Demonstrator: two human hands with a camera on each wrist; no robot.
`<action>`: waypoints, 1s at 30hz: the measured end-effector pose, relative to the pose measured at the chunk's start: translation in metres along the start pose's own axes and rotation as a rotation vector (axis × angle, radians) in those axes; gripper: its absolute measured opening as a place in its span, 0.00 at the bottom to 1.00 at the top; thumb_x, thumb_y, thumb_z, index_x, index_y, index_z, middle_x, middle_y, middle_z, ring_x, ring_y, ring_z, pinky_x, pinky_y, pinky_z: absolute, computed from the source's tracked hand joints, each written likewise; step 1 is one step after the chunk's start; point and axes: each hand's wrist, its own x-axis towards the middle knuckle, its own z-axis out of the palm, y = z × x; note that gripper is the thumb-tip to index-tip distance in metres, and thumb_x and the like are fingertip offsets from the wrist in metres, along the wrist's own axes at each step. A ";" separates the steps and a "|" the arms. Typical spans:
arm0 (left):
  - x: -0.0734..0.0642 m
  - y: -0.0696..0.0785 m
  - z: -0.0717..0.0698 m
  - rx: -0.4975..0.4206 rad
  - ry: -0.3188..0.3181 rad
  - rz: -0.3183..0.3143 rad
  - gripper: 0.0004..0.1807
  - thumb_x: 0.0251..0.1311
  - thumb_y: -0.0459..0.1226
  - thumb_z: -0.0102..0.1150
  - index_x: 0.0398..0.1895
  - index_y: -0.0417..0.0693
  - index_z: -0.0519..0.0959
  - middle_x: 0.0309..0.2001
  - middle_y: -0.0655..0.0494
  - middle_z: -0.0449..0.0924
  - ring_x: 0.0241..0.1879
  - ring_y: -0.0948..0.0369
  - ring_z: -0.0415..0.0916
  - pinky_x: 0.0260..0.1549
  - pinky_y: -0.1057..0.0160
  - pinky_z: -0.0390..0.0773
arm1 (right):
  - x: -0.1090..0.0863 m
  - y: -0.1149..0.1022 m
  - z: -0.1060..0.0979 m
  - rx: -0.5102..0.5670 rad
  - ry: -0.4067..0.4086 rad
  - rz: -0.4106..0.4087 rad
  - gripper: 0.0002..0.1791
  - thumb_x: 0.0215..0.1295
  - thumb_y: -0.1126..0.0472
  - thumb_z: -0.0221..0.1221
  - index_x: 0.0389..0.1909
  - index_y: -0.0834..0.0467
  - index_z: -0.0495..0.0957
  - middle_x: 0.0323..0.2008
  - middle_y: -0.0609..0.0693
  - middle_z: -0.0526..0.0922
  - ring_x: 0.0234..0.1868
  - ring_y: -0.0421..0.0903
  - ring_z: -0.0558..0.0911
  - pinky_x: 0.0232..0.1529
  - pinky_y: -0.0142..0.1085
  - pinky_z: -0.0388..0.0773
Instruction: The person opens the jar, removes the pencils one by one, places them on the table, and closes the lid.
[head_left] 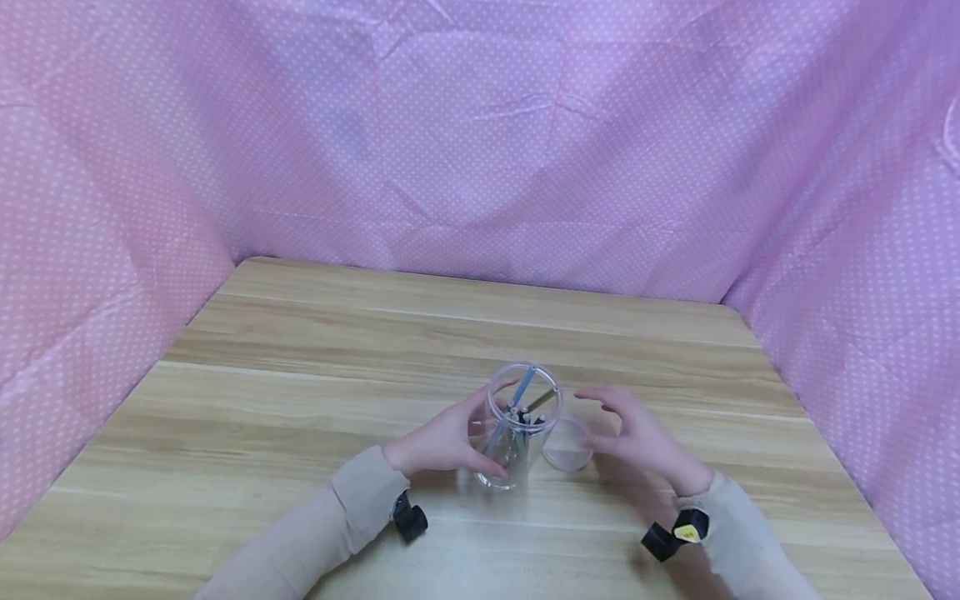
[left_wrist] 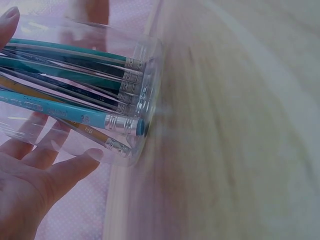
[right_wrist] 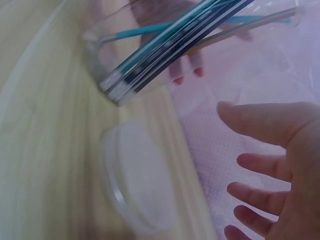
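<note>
My left hand grips a clear jar from its left side, the thumb in front and fingers wrapped around behind. Several pencils lean inside it, blue, green, dark and yellow-brown, their metal-banded ends at the jar's base in the left wrist view. Right of the jar, a round clear lid lies flat on the table. My right hand hovers beside this lid, fingers spread and bent loosely, with nothing in its grasp. In the right wrist view a gap shows between its fingertips and the lid.
The wooden table spreads out around both hands. Pink dotted cloth hangs behind it and along both sides. Small black cameras are strapped on the wrists over beige sleeves.
</note>
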 end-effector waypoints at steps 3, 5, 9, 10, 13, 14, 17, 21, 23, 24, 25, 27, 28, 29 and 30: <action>-0.001 0.000 0.001 -0.003 0.006 0.002 0.63 0.38 0.29 0.75 0.74 0.66 0.45 0.63 0.56 0.70 0.65 0.56 0.65 0.65 0.49 0.64 | 0.004 -0.009 -0.007 0.046 0.044 -0.047 0.26 0.50 0.70 0.67 0.53 0.65 0.74 0.53 0.59 0.78 0.55 0.39 0.73 0.52 0.44 0.77; -0.001 -0.001 0.001 -0.002 0.007 0.003 0.63 0.37 0.29 0.75 0.74 0.65 0.45 0.63 0.56 0.70 0.65 0.55 0.65 0.65 0.49 0.64 | 0.006 -0.016 -0.011 0.057 0.068 -0.069 0.24 0.51 0.70 0.66 0.52 0.64 0.75 0.52 0.58 0.78 0.55 0.33 0.71 0.52 0.37 0.76; -0.001 -0.001 0.003 -0.009 0.008 -0.004 0.63 0.37 0.28 0.75 0.74 0.64 0.45 0.63 0.56 0.70 0.65 0.56 0.66 0.65 0.50 0.64 | 0.008 -0.030 -0.018 0.056 0.116 -0.117 0.24 0.51 0.72 0.65 0.52 0.63 0.76 0.52 0.57 0.78 0.55 0.30 0.70 0.53 0.26 0.72; -0.001 -0.001 0.003 -0.010 0.007 -0.005 0.63 0.37 0.28 0.75 0.74 0.64 0.45 0.63 0.57 0.70 0.65 0.56 0.66 0.65 0.50 0.64 | 0.009 -0.034 -0.020 0.057 0.129 -0.132 0.25 0.51 0.72 0.65 0.52 0.62 0.75 0.52 0.57 0.78 0.55 0.30 0.70 0.54 0.24 0.71; 0.000 -0.001 0.003 -0.006 0.009 -0.003 0.63 0.38 0.28 0.74 0.74 0.63 0.44 0.63 0.57 0.69 0.64 0.56 0.66 0.65 0.50 0.64 | 0.012 -0.044 -0.023 0.066 0.173 -0.190 0.29 0.48 0.75 0.65 0.55 0.63 0.73 0.52 0.58 0.78 0.56 0.31 0.71 0.55 0.22 0.69; 0.000 -0.001 0.003 -0.007 0.008 0.000 0.63 0.38 0.28 0.75 0.75 0.63 0.44 0.63 0.57 0.69 0.64 0.56 0.66 0.65 0.50 0.64 | 0.013 -0.047 -0.023 0.060 0.182 -0.210 0.30 0.48 0.75 0.65 0.57 0.63 0.72 0.53 0.58 0.78 0.56 0.33 0.72 0.55 0.22 0.69; -0.001 -0.001 0.004 -0.001 0.012 0.003 0.63 0.38 0.29 0.75 0.74 0.63 0.44 0.63 0.57 0.70 0.65 0.56 0.66 0.65 0.49 0.64 | 0.014 -0.055 -0.025 0.029 0.179 -0.254 0.31 0.52 0.71 0.64 0.60 0.62 0.70 0.56 0.57 0.75 0.58 0.38 0.71 0.59 0.24 0.66; -0.001 -0.002 0.004 0.013 0.016 0.015 0.63 0.37 0.30 0.75 0.74 0.62 0.45 0.63 0.57 0.70 0.64 0.57 0.67 0.64 0.49 0.65 | 0.014 -0.061 -0.026 -0.019 0.145 -0.335 0.28 0.61 0.59 0.61 0.63 0.60 0.69 0.59 0.57 0.73 0.62 0.44 0.67 0.64 0.27 0.60; -0.001 -0.002 0.005 0.018 0.015 0.017 0.63 0.37 0.30 0.75 0.74 0.61 0.45 0.63 0.56 0.71 0.64 0.57 0.67 0.64 0.49 0.65 | 0.015 -0.063 -0.025 -0.027 0.147 -0.393 0.27 0.65 0.53 0.57 0.62 0.61 0.70 0.59 0.57 0.73 0.62 0.47 0.66 0.64 0.29 0.59; -0.001 -0.002 0.005 0.019 0.013 0.018 0.63 0.38 0.30 0.75 0.75 0.60 0.45 0.63 0.56 0.71 0.64 0.57 0.67 0.64 0.49 0.65 | 0.015 -0.063 -0.024 -0.028 0.154 -0.425 0.27 0.67 0.51 0.55 0.61 0.62 0.70 0.58 0.58 0.73 0.61 0.48 0.66 0.64 0.29 0.59; -0.001 -0.002 0.005 0.015 0.012 0.018 0.62 0.38 0.30 0.75 0.75 0.59 0.45 0.63 0.56 0.71 0.64 0.57 0.67 0.64 0.49 0.66 | 0.016 -0.064 -0.024 -0.030 0.161 -0.454 0.27 0.68 0.49 0.53 0.61 0.62 0.71 0.58 0.58 0.72 0.61 0.48 0.66 0.63 0.30 0.59; 0.000 -0.003 0.005 0.013 0.008 0.017 0.62 0.38 0.30 0.75 0.75 0.60 0.45 0.63 0.56 0.70 0.64 0.57 0.66 0.64 0.49 0.65 | 0.016 -0.065 -0.022 -0.037 0.177 -0.507 0.28 0.69 0.46 0.49 0.60 0.63 0.71 0.58 0.58 0.72 0.60 0.49 0.66 0.63 0.31 0.58; 0.000 -0.003 0.005 0.014 0.005 0.017 0.62 0.38 0.30 0.75 0.75 0.60 0.45 0.63 0.56 0.70 0.64 0.57 0.66 0.64 0.49 0.65 | 0.017 -0.065 -0.022 -0.043 0.185 -0.529 0.28 0.70 0.45 0.48 0.59 0.64 0.72 0.58 0.58 0.72 0.60 0.50 0.66 0.63 0.32 0.58; 0.000 -0.003 0.005 0.017 0.003 0.020 0.62 0.38 0.30 0.75 0.75 0.60 0.44 0.63 0.56 0.70 0.65 0.57 0.66 0.64 0.49 0.65 | 0.017 -0.065 -0.022 -0.045 0.189 -0.548 0.28 0.70 0.45 0.48 0.59 0.64 0.72 0.58 0.57 0.72 0.60 0.50 0.66 0.63 0.32 0.58; 0.000 -0.003 0.006 0.020 0.002 0.022 0.62 0.39 0.31 0.75 0.75 0.60 0.44 0.63 0.57 0.70 0.65 0.57 0.66 0.64 0.48 0.65 | 0.017 -0.066 -0.021 -0.051 0.191 -0.560 0.28 0.70 0.45 0.48 0.60 0.63 0.72 0.59 0.57 0.72 0.60 0.50 0.66 0.64 0.33 0.57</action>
